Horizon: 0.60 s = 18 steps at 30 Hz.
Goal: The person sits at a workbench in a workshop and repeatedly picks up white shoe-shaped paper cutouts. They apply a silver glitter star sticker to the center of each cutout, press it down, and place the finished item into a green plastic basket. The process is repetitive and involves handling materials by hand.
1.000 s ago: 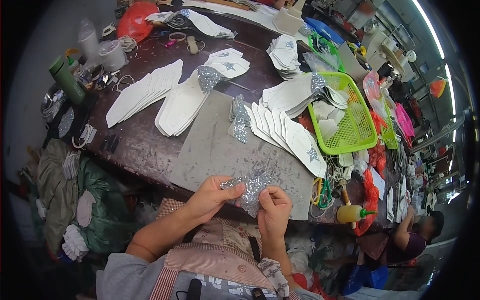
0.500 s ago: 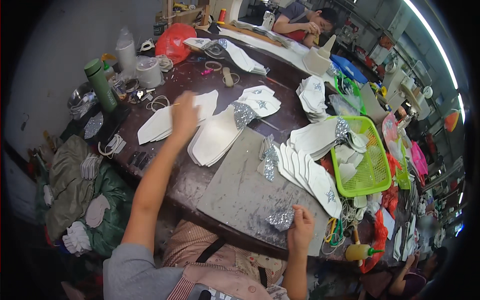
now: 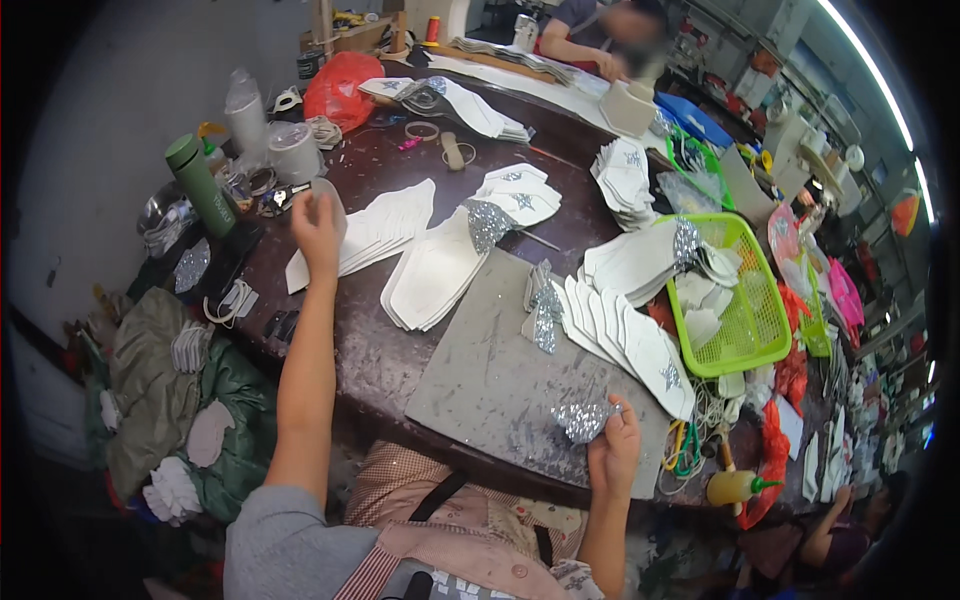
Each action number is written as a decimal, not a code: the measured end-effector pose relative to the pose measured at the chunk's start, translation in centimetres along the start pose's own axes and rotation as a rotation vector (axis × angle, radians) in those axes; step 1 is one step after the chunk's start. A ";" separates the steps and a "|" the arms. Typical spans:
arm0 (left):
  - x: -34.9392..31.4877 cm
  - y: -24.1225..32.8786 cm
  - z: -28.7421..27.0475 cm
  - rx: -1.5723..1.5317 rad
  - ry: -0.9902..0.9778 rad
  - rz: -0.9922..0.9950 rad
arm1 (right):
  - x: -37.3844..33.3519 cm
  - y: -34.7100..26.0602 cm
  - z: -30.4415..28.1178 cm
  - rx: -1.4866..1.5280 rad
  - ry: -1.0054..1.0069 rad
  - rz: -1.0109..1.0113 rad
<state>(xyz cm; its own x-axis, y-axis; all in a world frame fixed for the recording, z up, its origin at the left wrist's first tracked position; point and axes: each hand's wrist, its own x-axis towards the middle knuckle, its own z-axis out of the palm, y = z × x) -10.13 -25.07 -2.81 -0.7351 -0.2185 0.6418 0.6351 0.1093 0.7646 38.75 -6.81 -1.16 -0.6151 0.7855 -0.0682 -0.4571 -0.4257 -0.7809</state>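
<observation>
My right hand (image 3: pixel 614 450) pinches a silver glitter piece (image 3: pixel 580 422) by its edge, just above the grey board (image 3: pixel 480 390). My left hand (image 3: pixel 319 235) is at the left of the table with its fingers curled. Something pale and rounded shows behind those fingers, too unclear to name. Beside that hand lies a fanned stack of white cut pieces (image 3: pixel 385 228). Right of it is another white stack (image 3: pixel 432 282) with a silver glitter piece (image 3: pixel 490 228) across its end. More glitter pieces (image 3: pixel 543 312) lie on the board, next to fanned white pieces with silver stars (image 3: pixel 622 338).
A green mesh basket (image 3: pixel 745 330) holding white scraps stands at the right. Near it lie scissors (image 3: pixel 685 448) and a yellow bottle with a green tip (image 3: pixel 733 487). At the left stand a green flask (image 3: pixel 200 185) and white spools (image 3: pixel 296 150). Another person (image 3: pixel 600 40) works across the table.
My left hand has moved left, off the fanned white stack. My right hand still holds the glitter piece, which is turned a little differently. The person across has shifted.
</observation>
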 end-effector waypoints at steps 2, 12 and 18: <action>-1.8 8.7 0.0 -0.147 -0.197 -0.004 | -0.6 -0.4 -0.3 0.019 0.032 0.004; -16.4 27.8 -4.5 -0.417 -1.434 0.103 | -8.9 -5.8 6.4 -0.535 -0.105 0.121; -18.3 29.0 -4.3 -0.433 -1.482 0.028 | -9.7 -5.3 6.9 -0.494 -0.050 0.157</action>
<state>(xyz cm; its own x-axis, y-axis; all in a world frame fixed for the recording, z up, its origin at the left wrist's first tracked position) 22.75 -22.06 7.39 -0.1244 0.9334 0.3365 0.4774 -0.2410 0.8450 42.72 -15.29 7.96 -0.6869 0.7021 -0.1875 -0.0069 -0.2643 -0.9644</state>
